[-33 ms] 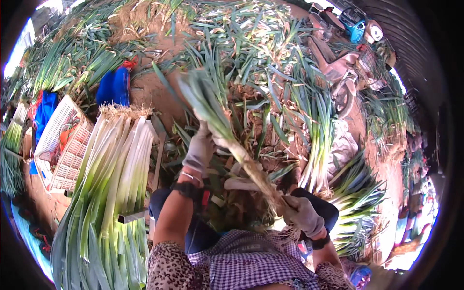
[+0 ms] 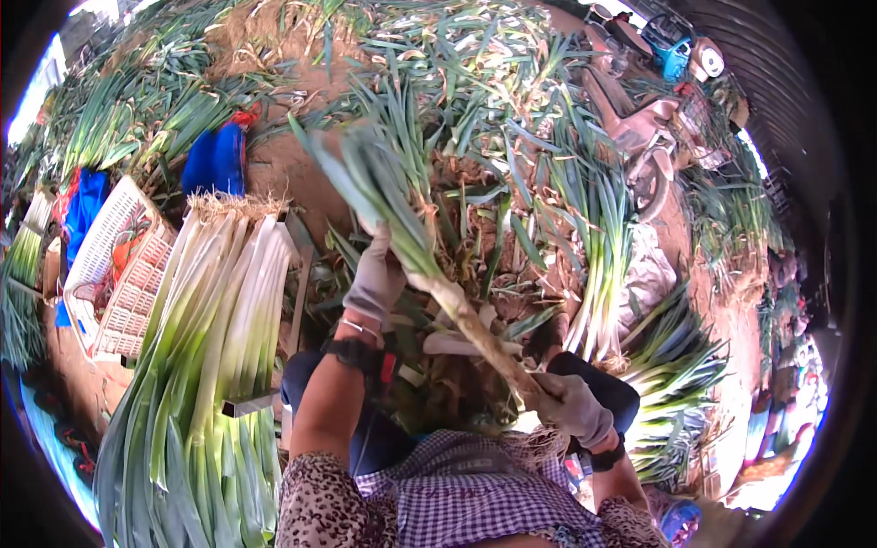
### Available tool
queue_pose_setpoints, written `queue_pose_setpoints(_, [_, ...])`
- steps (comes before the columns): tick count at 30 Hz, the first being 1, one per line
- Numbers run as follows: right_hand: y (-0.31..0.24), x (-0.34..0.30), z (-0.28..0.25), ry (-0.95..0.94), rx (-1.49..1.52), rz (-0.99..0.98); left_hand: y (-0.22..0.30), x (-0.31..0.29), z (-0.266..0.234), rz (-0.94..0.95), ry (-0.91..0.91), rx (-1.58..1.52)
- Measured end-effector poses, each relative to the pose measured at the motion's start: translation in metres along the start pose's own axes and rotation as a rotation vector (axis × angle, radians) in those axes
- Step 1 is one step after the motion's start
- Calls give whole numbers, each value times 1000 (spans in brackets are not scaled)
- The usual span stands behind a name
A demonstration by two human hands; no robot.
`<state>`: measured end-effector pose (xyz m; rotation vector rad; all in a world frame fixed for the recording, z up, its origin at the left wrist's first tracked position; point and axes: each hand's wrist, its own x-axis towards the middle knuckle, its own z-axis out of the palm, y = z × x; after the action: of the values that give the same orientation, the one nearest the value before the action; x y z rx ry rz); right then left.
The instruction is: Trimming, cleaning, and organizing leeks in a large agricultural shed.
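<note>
A leek (image 2: 470, 320) with brown, dry outer skin lies slantwise in front of me, its green leaves pointing to the far left. My left hand (image 2: 376, 279), in a pale glove, is closed on it where the leaves begin. Near the root end, my right hand (image 2: 575, 406), gloved too, grips the lower stalk. Thin roots hang below that hand, over my checked apron (image 2: 475, 484). To my left, a thick bunch of cleaned leeks (image 2: 215, 338) rests on a metal-edged stand (image 2: 248, 405), white ends and roots facing away from me.
A white plastic basket (image 2: 110, 247) stands at left, near blue cloths (image 2: 216, 164). Loose leeks (image 2: 598, 265) lie to the right, with more leafy ones (image 2: 681, 393) nearer. Leaf scraps (image 2: 484, 228) cover the ground ahead. A dusty scooter (image 2: 644, 137) is at the far right.
The leek's leafy end has swung slightly left, its leaves spreading a little. Both hands keep their hold and have shifted only slightly.
</note>
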<state>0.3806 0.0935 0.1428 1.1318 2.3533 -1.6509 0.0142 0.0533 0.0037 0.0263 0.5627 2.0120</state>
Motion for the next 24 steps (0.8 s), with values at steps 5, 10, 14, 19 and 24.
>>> queue_pose_setpoints(5, [94, 57, 23, -71, -169, -11, 0, -20, -20, 52, 67, 116])
queue_pose_setpoints(10, [9, 183, 88, 0, -4, -352, 16, -36, -40, 116, -88, 260])
queue_pose_setpoints(14, [-59, 240, 130, -136, 588, -358, 28, -32, -44, 121, -146, 198])
queue_pose_setpoints(19, [-67, 234, 163, -61, 729, -364, 37, -41, -31, 303, 106, 355])
queue_pose_setpoints(24, [-50, 218, 174, 103, 679, -288, 27, -48, -20, 320, 191, 426])
